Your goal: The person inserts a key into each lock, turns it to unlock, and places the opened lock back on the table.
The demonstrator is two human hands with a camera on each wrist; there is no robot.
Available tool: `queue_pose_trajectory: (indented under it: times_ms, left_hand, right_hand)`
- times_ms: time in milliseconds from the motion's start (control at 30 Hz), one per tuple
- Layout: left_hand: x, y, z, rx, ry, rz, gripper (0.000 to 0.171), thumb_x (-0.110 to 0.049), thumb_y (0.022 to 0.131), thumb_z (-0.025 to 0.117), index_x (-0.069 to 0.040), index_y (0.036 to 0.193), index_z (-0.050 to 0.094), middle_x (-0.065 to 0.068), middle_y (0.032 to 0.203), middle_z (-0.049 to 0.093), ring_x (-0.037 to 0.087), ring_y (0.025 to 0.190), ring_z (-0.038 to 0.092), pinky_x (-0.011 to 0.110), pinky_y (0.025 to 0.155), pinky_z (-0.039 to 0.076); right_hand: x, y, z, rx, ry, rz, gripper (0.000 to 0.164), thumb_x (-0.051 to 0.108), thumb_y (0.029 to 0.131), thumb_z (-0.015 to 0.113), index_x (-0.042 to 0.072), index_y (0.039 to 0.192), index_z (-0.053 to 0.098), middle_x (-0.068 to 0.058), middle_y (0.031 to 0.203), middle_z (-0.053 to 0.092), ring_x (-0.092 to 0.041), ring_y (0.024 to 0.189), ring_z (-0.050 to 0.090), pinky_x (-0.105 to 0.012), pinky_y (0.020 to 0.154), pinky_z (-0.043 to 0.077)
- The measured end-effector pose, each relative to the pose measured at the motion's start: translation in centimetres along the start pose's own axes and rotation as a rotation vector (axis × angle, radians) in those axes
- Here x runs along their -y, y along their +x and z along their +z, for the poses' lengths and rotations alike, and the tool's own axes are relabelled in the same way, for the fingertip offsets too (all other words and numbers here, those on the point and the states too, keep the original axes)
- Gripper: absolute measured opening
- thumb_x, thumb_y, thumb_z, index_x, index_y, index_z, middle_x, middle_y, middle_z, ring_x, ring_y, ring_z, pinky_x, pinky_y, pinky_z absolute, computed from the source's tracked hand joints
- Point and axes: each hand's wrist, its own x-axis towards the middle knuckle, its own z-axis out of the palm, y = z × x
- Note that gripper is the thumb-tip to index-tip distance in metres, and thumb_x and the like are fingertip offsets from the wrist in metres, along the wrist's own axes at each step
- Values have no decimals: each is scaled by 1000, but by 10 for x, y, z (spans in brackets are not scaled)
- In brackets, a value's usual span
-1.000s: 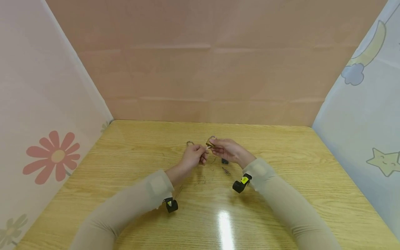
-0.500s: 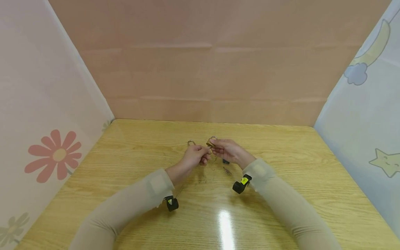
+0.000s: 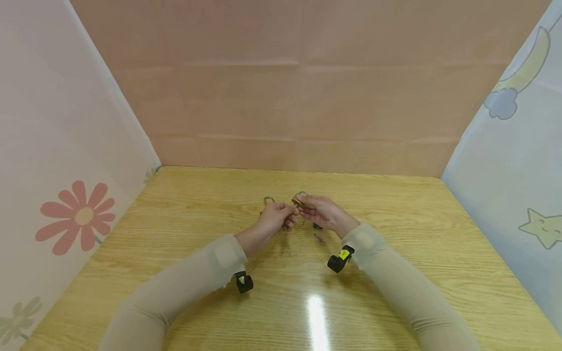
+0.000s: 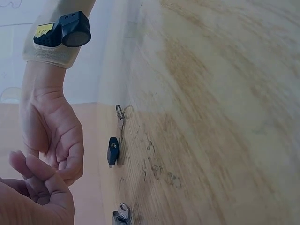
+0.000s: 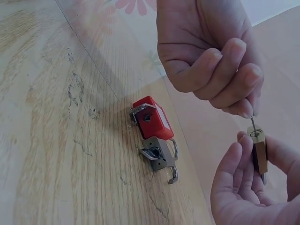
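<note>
My right hand holds up a small brass padlock, its keyhole end turned toward my left hand. Between left thumb and fingers I pinch a thin key, whose shaft meets the keyhole in the right wrist view. The padlock's curved shackle points away at the far side in the head view. Both hands are raised over the wooden table, fingertips almost together. The left wrist view shows the two hands from below, with padlock and key hidden behind the fingers.
A red padlock and a grey padlock with a key in it lie beside the left hand. Under the right hand are a dark padlock and a key on a ring. Printed sheets wall the table.
The left hand has moved slightly right, bringing the key up to the brass padlock. A bit of the red padlock now shows beside the left hand. The right hand has barely moved.
</note>
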Motion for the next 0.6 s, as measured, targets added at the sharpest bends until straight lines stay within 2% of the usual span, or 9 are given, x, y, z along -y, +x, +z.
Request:
queue_pose_trajectory:
  times_ms: [167, 467, 600]
  left_hand:
    - [-1, -2, 1, 30, 43, 10, 34, -16, 103, 47, 15, 109, 60, 0, 68, 60, 6, 54, 53, 20, 55, 49]
    - [-1, 2, -8, 90, 132, -9, 35, -20, 102, 49, 12, 111, 62, 2, 74, 65, 6, 57, 55, 22, 60, 52]
    - [-2, 1, -14, 124, 119, -7, 35, -19, 100, 53, 11, 114, 63, 6, 79, 69, 7, 61, 59, 26, 67, 55]
  right_hand:
    - [0, -1, -1, 2, 2, 3, 19, 17, 102, 51, 11, 92, 66, 3, 81, 68, -7, 75, 65, -19, 78, 53]
    - [1, -4, -3, 11, -31, 2, 17, 16, 102, 50, 10, 95, 64, 2, 81, 70, -7, 74, 66, -18, 75, 53]
    - [2, -4, -5, 25, -51, 0, 18, 16, 102, 50, 10, 94, 65, 3, 81, 70, -7, 73, 66, -18, 75, 53]
